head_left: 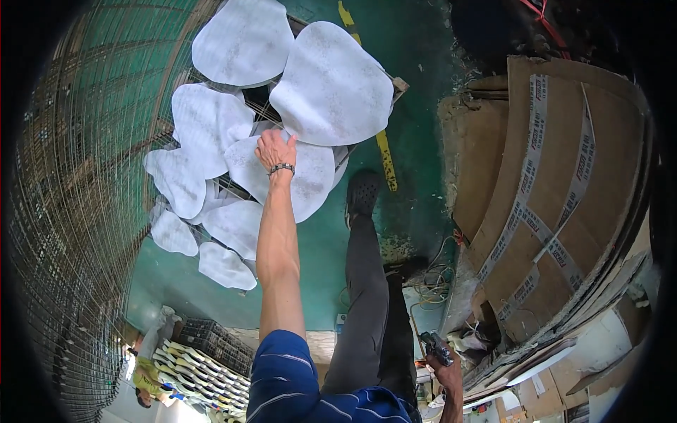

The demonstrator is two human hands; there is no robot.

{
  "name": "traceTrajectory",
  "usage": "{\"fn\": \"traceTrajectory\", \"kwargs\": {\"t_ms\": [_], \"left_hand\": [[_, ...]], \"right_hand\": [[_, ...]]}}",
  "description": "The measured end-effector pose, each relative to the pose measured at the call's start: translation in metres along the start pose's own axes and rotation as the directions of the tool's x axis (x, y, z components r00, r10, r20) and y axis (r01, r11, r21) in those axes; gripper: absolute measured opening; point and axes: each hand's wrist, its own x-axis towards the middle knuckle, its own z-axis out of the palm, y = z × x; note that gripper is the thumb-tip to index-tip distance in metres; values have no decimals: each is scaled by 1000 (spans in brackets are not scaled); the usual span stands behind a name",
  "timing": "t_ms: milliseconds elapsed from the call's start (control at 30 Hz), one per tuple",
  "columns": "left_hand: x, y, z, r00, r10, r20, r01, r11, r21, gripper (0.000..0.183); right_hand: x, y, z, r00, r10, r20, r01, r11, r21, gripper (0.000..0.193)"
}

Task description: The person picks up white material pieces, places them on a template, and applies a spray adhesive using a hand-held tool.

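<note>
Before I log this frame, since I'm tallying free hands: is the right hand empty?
No, the right hand is wrapped around a dark handheld object.

Blue white-striped shirt (283, 370), dark grey trousers (363, 296), 1 bracelet (281, 168), perforated shoe (363, 193)

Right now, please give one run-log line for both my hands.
left hand: at upper edge of white sheet | right hand: holding dark handheld device
</note>
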Motion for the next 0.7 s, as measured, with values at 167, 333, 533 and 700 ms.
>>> {"fn": "traceTrajectory", "kwargs": {"t_ms": [167, 333, 533, 700], "left_hand": [[-3, -10, -7, 998, 58, 39, -59, 998, 12, 35], [-13, -44, -12, 996, 88, 16, -89, 990, 108, 39], [-10, -25, -22, 986, -160, 49, 164, 981, -101, 32], [-5, -9, -20, 989, -61, -132, 34, 979, -199, 32]], "right_hand": [[-1, -4, 0, 1000, -24, -4, 24, 1000, 1, 56], [-2, -6, 3, 995, 77, 66, -77, 997, -11, 57], [-8, -14, 7, 999, -23, 30, 22, 1000, 21, 57], [-4, -8, 8, 999, 32, 22, -33, 999, 28, 56]]}}
